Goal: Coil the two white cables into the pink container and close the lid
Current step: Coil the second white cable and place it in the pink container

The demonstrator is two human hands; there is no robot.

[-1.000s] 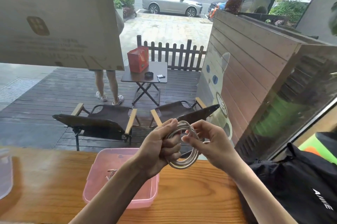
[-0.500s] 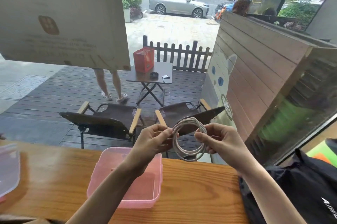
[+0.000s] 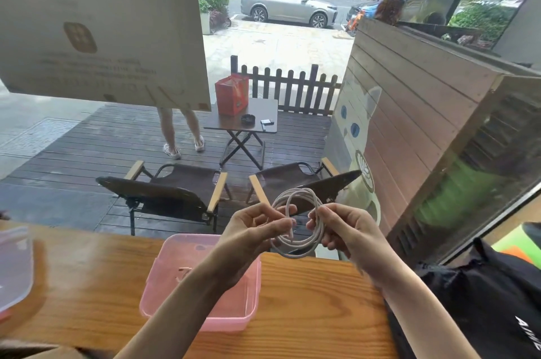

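Wooden worktop (image 3: 307, 300) runs along a window, black bag (image 3: 483, 300) at its right end. Pink container (image 3: 243, 320) sits open on the worktop, centre-left, partly behind the left forearm; something small lies inside, too faint to identify. Clear lid (image 3: 14, 265) lies at the far left edge of the worktop, well apart from the container. Both hands raised above the worktop's far edge, just right of the container. White cable (image 3: 298, 252), wound into a round coil of several loops, hangs between them. Left hand (image 3: 251, 234) fingers pinch the coil's left side, cable end pointing down near the thumb. Right hand (image 3: 342, 230) fingers curl closed around the coil's right side. Only one cable visible.
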